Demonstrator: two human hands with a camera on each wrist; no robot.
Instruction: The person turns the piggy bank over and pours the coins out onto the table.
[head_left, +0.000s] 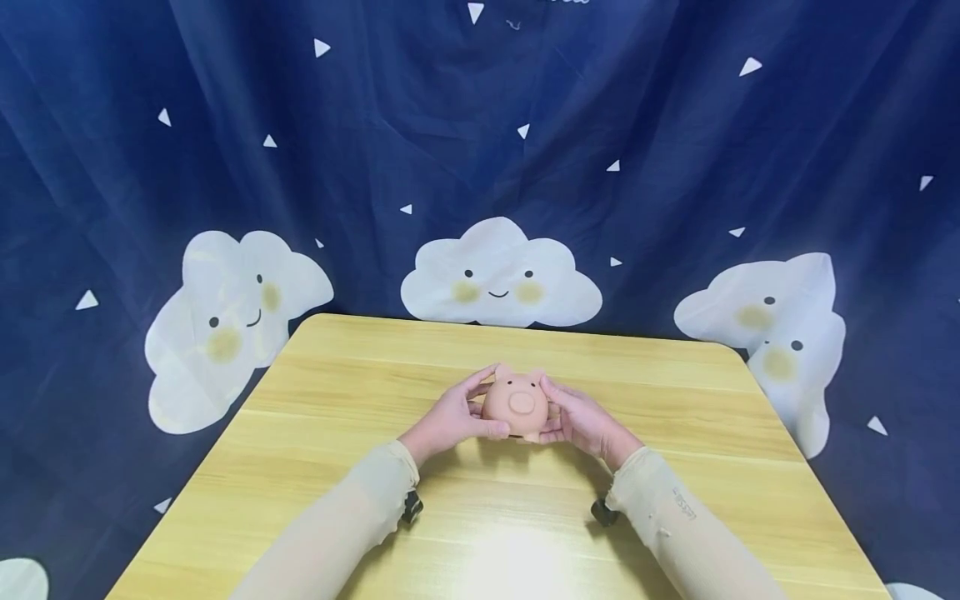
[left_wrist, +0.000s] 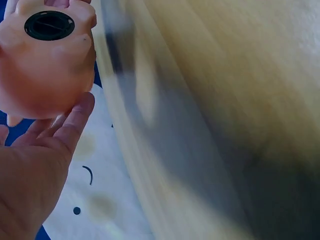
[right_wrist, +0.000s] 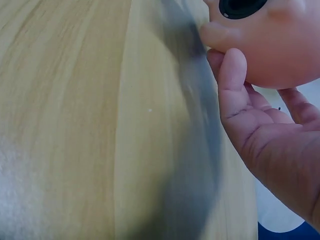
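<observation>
A pink piggy bank (head_left: 521, 403) is held up over the middle of the table, its snout and eyes facing the head camera. My left hand (head_left: 461, 412) grips its left side, thumb low at the front and fingers behind. On the opposite side my right hand (head_left: 583, 419) holds it, with one digit up by the ear and others low near a foot. Both wrist views look at its underside, where a round black plug (left_wrist: 49, 25) sits between the stubby feet. In the right wrist view, fingertips (right_wrist: 233, 62) press right beside a foot.
The light wood-grain table (head_left: 360, 375) has rounded far corners. Behind it hangs a dark blue curtain (head_left: 465, 100) printed with white smiling clouds and small triangles. A black wrist device (head_left: 603, 512) shows under the right sleeve, another (head_left: 412, 506) under the left.
</observation>
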